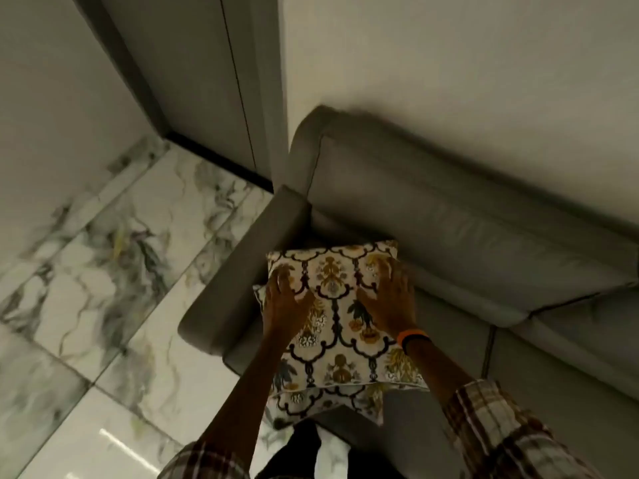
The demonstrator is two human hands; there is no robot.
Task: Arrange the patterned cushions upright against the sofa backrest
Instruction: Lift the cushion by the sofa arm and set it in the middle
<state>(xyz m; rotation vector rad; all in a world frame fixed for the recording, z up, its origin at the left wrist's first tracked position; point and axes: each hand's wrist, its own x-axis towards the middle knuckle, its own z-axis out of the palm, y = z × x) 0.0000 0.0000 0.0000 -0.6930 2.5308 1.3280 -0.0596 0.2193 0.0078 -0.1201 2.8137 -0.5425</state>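
A cream cushion (340, 316) with a black lattice and gold floral pattern lies flat on the seat at the left end of the grey sofa. My left hand (283, 299) presses on its left side and my right hand (389, 299) on its right side, fingers spread over the top face. A second cushion (332, 404) of the same pattern lies underneath, its near edge and left corner showing. The sofa backrest (449, 216) rises just beyond the cushions, bare. My right wrist carries an orange band.
The sofa armrest (238, 267) runs along the left of the cushions. Marble floor tiles (114, 271) spread to the left. A wall (449, 63) stands behind the sofa and a door frame (214, 81) at the back left. More seat (553, 375) extends right.
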